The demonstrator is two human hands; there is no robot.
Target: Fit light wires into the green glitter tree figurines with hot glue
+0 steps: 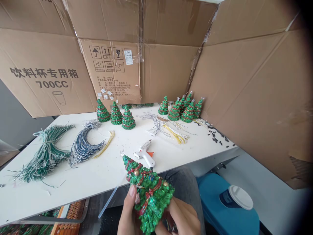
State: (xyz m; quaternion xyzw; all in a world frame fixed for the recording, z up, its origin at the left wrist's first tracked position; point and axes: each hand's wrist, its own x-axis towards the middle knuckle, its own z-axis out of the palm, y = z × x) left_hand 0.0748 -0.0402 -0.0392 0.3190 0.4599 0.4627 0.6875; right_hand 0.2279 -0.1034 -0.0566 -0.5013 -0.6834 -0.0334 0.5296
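Note:
A glittery green Christmas tree ornament [156, 187] with red garlands and small baubles is held tilted in front of me, its tip pointing up and left. My left hand [128, 212] grips its left side, thumb pressed on the branches. Around the lower right and base wraps my right hand [183, 215]; some of its fingers are hidden behind the tree. Just beyond the tip, a white hot glue gun [145, 154] with an orange trigger lies on the white table [122, 142]. A translucent glue stick [107, 202] juts out at the table's near edge.
Bundles of green wires [49, 150] and blue wires [85, 143] lie left. Several small trees [128, 118] stand at the back, near loose yellow and white wires [174, 132]. Cardboard walls [168, 71] enclose the table. A lidded cup [236, 197] sits on a blue stool [207, 195].

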